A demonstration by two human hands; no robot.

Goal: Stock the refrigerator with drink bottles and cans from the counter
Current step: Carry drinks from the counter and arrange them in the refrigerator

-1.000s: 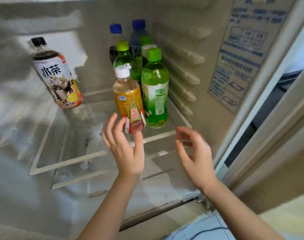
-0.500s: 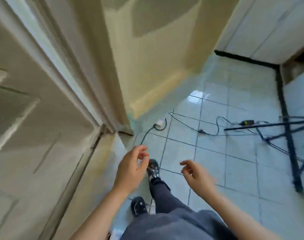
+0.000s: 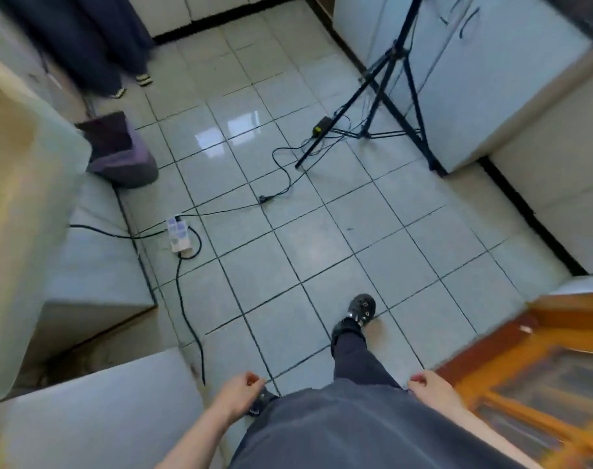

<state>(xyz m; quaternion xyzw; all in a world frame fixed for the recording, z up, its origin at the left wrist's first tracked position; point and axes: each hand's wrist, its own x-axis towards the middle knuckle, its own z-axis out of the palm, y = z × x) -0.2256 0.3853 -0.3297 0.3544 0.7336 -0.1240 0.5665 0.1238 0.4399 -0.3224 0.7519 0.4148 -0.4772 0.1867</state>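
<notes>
both hands have dropped to hip level as the view swings down onto a tiled floor (image 3: pixel 322 252). left hand (image 3: pixel 236 394) at seven o'clock and right hand (image 3: pixel 430 390) at five o'clock hang loosely curled, holding nothing. cream refrigerator door (image 3: pixel 21 198) edges in at nine o'clock.

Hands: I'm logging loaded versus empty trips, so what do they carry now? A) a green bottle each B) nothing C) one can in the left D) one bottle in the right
B: the left hand and the right hand hang loosely curled at the person's sides, with nothing in either.
</notes>
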